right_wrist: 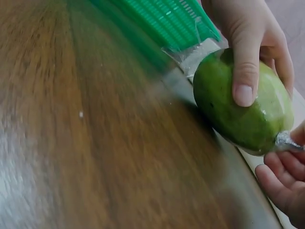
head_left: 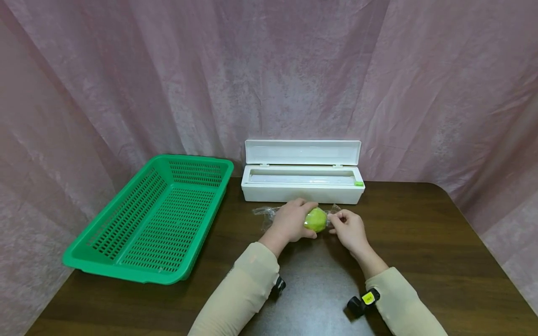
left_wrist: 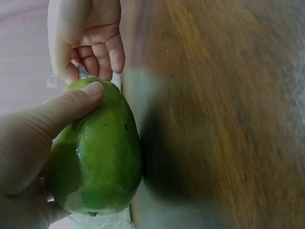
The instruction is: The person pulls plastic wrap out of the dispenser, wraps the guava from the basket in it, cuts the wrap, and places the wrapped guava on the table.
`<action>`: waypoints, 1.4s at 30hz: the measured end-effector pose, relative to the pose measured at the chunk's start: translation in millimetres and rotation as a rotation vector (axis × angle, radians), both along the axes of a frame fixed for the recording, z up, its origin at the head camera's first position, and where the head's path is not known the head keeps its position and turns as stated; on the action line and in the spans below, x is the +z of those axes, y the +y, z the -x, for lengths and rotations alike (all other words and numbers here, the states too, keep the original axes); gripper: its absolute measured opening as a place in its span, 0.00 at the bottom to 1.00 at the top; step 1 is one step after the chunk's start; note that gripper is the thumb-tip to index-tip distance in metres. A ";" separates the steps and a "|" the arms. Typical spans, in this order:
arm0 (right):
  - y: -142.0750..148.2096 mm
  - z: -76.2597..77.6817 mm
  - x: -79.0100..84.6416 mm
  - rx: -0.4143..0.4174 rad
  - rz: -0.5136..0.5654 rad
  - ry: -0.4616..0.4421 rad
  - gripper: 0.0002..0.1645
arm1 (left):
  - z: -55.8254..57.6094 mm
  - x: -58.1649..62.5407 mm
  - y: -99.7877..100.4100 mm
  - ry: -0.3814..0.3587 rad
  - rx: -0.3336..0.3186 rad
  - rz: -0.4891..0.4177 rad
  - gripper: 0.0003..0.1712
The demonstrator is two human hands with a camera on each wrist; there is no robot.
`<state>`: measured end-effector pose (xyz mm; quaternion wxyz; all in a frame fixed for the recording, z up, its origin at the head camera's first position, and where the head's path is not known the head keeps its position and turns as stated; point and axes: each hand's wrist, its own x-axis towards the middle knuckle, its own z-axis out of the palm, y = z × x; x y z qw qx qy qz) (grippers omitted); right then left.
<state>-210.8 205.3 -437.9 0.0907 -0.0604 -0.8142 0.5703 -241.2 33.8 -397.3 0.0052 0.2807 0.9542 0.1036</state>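
Observation:
A green mango [head_left: 316,220] in clear cling film lies at the table's middle, in front of the white box. My left hand [head_left: 290,220] grips it from the left, its thumb lying along the mango's side in the left wrist view. At the mango's right end, my right hand [head_left: 350,229] pinches the film, which is gathered into a tight twist [right_wrist: 283,138]. Loose cling film [head_left: 265,212] sticks out on the left, beyond the left hand. Glossy patches on the mango's skin [left_wrist: 105,152] show the film lying close against it.
Behind the hands stands a long white cling film box [head_left: 298,193], lid [head_left: 302,152] raised, a roll inside and a small green piece at its right. To the left is a green perforated basket [head_left: 168,233]. A pink curtain [head_left: 294,70] hangs behind the brown table [head_left: 420,242].

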 end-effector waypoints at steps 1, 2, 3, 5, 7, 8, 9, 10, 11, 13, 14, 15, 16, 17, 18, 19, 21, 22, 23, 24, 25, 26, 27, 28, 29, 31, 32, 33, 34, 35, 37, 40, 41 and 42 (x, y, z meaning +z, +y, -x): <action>-0.4 -0.3 0.8 -0.007 0.028 -0.014 0.14 | 0.0 0.2 0.2 0.000 0.000 0.003 0.47; 0.0 -0.6 1.1 -0.007 0.038 -0.016 0.14 | 0.0 0.4 0.4 0.000 0.001 0.007 0.47; 0.8 -0.8 1.3 -0.004 0.035 -0.012 0.14 | 0.0 0.7 0.4 0.000 0.003 0.010 0.47; 4.1 -1.9 2.3 -0.004 -0.026 0.016 0.15 | 0.5 1.1 0.4 0.000 0.008 0.014 0.48; 8.9 -3.2 3.2 -0.015 -0.136 0.065 0.18 | 1.1 0.9 0.3 -0.001 0.009 0.016 0.48; 11.5 -4.4 4.1 -0.022 -0.201 0.096 0.19 | 1.4 0.7 0.3 -0.001 0.008 0.013 0.48; 14.1 -5.4 4.8 -0.027 -0.259 0.131 0.20 | 1.8 0.4 0.2 -0.005 0.007 0.009 0.48; 16.6 -6.5 5.4 -0.025 -0.313 0.171 0.20 | 2.1 -0.1 0.1 -0.007 0.005 0.006 0.48; 18.9 -7.5 6.0 -0.012 -0.354 0.212 0.19 | 2.5 -0.6 0.1 -0.011 0.005 0.002 0.48; 22.7 -9.3 6.6 0.046 -0.409 0.299 0.13 | 3.2 -1.5 -0.2 -0.015 0.006 -0.001 0.48; 24.1 -10.0 6.6 0.081 -0.434 0.340 0.11 | 3.5 -1.9 -0.4 -0.017 0.007 -0.003 0.48; 25.3 -10.3 6.0 0.116 -0.457 0.373 0.09 | 3.7 -2.2 -0.5 -0.018 0.008 -0.002 0.48; 26.1 -10.8 5.6 0.149 -0.480 0.404 0.11 | 3.8 -2.4 -0.6 -0.019 0.008 -0.003 0.48; 26.6 -11.1 5.1 0.178 -0.501 0.428 0.14 | 3.9 -2.4 -0.7 -0.019 0.008 -0.004 0.48; 26.8 -11.1 4.4 0.203 -0.527 0.448 0.17 | 4.0 -2.4 -0.7 -0.017 0.007 -0.003 0.48; 26.8 -11.1 3.7 0.218 -0.553 0.459 0.20 | 4.1 -2.5 -0.7 -0.017 0.005 -0.003 0.48; 26.2 -10.3 2.0 0.240 -0.602 0.474 0.23 | 4.1 -2.6 -0.5 -0.013 0.002 -0.001 0.48; 25.6 -9.8 1.6 0.247 -0.623 0.478 0.25 | 4.2 -2.6 -0.3 -0.011 0.000 0.001 0.48; 24.9 -9.2 1.2 0.252 -0.642 0.477 0.25 | 4.3 -2.7 -0.1 -0.009 -0.001 0.004 0.48; 24.3 -8.7 1.0 0.253 -0.658 0.471 0.26 | 4.4 -2.7 0.1 -0.006 -0.003 0.008 0.48; 23.5 -8.2 0.9 0.251 -0.673 0.464 0.26 | 4.4 -2.6 0.3 -0.006 -0.005 0.010 0.48; 22.7 -7.7 1.0 0.250 -0.687 0.456 0.25 | 4.5 -2.6 0.5 -0.006 -0.006 0.013 0.48; 21.9 -7.3 1.4 0.251 -0.696 0.446 0.25 | 4.7 -2.5 0.7 -0.005 -0.006 0.016 0.48; 21.2 -7.4 1.7 0.251 -0.701 0.434 0.24 | 4.8 -2.5 0.8 -0.005 -0.008 0.018 0.48; 20.5 -7.4 1.9 0.251 -0.712 0.426 0.23 | 4.9 -2.5 0.9 -0.004 -0.009 0.022 0.48; 19.3 -7.6 2.6 0.248 -0.735 0.420 0.20 | 4.9 -2.3 0.9 -0.003 -0.012 0.024 0.48; 18.8 -7.5 3.0 0.246 -0.749 0.424 0.18 | 4.9 -2.1 0.9 -0.001 -0.015 0.024 0.48; 18.3 -7.7 3.3 0.243 -0.762 0.433 0.16 | 4.7 -1.7 0.8 0.001 -0.015 0.024 0.48; 17.9 -7.8 3.6 0.237 -0.778 0.447 0.15 | 4.3 -1.3 0.7 0.002 -0.016 0.023 0.47; 17.5 -7.7 3.6 0.230 -0.795 0.464 0.13 | 3.9 -0.8 0.6 0.003 -0.016 0.023 0.47; 16.7 -7.5 3.5 0.218 -0.828 0.500 0.09 | 2.7 0.4 0.3 0.008 -0.016 0.021 0.47; 15.9 -7.4 1.9 0.196 -0.875 0.534 0.05 | 0.7 1.6 0.2 0.012 -0.020 0.018 0.47; 15.7 -7.5 1.3 0.190 -0.887 0.537 0.04 | 0.2 1.9 0.2 0.014 -0.021 0.017 0.47; 15.4 -7.6 0.6 0.187 -0.896 0.535 0.04 | -0.4 2.0 0.2 0.014 -0.023 0.015 0.47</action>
